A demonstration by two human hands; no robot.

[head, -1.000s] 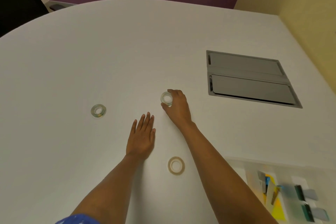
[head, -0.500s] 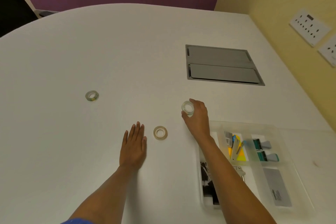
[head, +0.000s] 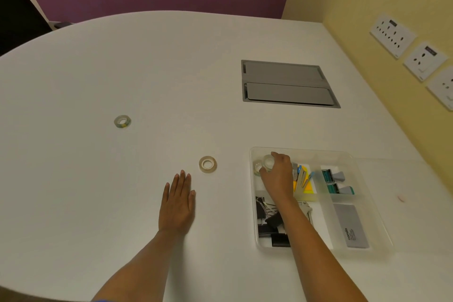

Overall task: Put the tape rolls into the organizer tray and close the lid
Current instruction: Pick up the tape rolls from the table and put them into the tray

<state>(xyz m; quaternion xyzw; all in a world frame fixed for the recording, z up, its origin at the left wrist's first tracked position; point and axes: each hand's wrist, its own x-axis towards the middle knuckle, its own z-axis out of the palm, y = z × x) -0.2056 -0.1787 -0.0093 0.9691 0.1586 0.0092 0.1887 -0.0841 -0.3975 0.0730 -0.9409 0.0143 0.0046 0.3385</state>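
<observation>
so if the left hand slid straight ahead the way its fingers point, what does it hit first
Probably the tan tape roll, just ahead and slightly right of the left hand lying flat on the table. It may only clip the roll's left edge.

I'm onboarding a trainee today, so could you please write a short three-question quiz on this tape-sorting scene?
1. True or false: the left hand lies flat on the table, holding nothing.
2. How many tape rolls lie loose on the table outside the organizer tray?
3. The right hand holds the clear tape roll over which part of the tray: A) far-left compartment, B) the compartment with the grey card, C) the black binder clips?

Key
1. True.
2. Two: the beige tape roll near the left hand and the green-edged tape roll farther left.
3. A.
</observation>
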